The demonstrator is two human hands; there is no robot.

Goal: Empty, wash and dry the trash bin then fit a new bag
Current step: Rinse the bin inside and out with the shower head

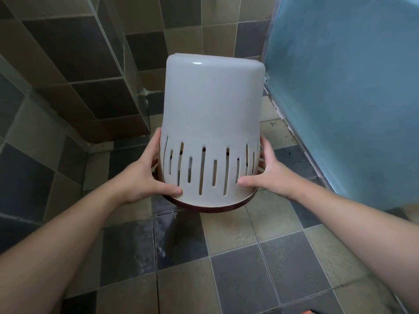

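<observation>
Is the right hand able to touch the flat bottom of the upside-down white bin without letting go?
Probably not. The right hand grips the white plastic slotted bin low, near its dark red rim, as does the left hand. The flat bottom faces up, far above; nothing blocks it, but the hand would need to release first.

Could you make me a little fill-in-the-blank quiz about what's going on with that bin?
1. The white bin is held ____ , its closed base on top.
2. It is held by ____ hands, left hand and right hand.
3. The slots lie near its dark ____ .
Missing words: upside down; two; rim
</observation>
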